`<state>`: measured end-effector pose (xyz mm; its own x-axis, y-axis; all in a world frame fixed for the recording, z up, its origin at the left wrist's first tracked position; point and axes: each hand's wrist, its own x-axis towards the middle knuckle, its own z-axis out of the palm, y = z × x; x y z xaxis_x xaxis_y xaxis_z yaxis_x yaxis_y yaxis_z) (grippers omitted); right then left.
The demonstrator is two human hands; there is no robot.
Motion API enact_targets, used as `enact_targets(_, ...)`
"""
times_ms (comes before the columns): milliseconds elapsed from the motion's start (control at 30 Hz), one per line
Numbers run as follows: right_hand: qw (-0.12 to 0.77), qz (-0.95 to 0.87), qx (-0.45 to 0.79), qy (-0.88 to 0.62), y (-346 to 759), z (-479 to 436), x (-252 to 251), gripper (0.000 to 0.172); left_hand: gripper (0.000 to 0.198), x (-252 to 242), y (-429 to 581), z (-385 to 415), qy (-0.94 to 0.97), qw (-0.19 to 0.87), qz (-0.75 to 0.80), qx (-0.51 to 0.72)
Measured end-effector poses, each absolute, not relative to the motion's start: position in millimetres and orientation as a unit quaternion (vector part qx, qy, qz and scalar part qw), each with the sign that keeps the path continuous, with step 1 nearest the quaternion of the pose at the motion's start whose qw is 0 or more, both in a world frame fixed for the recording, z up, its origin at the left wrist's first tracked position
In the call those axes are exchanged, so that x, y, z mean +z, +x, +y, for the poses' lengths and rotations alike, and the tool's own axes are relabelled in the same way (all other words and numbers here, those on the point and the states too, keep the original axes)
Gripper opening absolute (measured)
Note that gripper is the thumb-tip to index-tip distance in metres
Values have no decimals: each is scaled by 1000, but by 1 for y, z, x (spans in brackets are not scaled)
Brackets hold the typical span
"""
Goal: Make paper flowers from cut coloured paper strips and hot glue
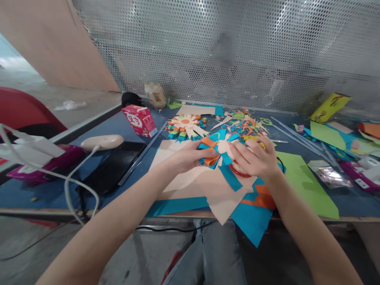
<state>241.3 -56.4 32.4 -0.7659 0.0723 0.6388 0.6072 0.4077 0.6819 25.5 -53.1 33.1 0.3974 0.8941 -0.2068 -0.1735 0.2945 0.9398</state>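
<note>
Over the sheets in the middle of the table is a paper flower [220,147] with blue, orange and pale strips. My left hand [187,157] pinches its left side at the orange strips. Closed fingers of my right hand [257,157] press on its right side. Beneath the right hand, a red curved piece [241,170] shows in part; its kind is hidden. A loose blue paper strip [230,177] hangs below the flower, over pale paper sheets [184,184]. Behind my left hand lies another layered paper flower [187,124] in orange, pale, green and blue.
Paper scraps [245,123] are heaped at the back, before a perforated metal screen [178,47]. A pink box [139,120], black phone [115,166] and power strip [44,162] with cables stand left. Green paper [305,186] and clear sticks [297,136] lie right.
</note>
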Motion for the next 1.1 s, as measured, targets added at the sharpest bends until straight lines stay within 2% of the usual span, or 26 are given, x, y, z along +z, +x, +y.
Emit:
enact_targets(200,321,-819,-436,-189,240,-54,33,19,19,34,26,-54,457,698,393,386)
enact_targets(400,317,-789,-492,-185,237,-54,34,16,24,35,27,-53,447,701,396,390)
enact_targets(500,339,-783,-477,-213,240,-50,32,17,28,37,23,-50,409,714,413,391)
enact_targets(600,370,-808,-390,-239,244,-43,27,18,41,37,18,-44,376,743,402,381)
enact_targets(667,406,-814,-317,-269,244,-37,24,11,38,34,16,-40,360,736,413,398)
enact_targets(700,423,-815,-270,-289,244,-35,22,15,32,32,16,-38,360,715,425,422)
enact_targets(800,461,-814,-103,-337,239,-32,20,33,28,25,16,-32,425,580,457,523)
enact_targets(900,488,-791,29,-368,234,-33,19,39,29,21,14,-28,513,435,444,592)
enact_targets(967,481,-780,104,-387,232,-36,19,42,28,21,12,-26,535,398,417,618)
enact_targets(1100,419,-789,215,-393,230,-41,23,49,34,21,9,-26,519,405,381,649)
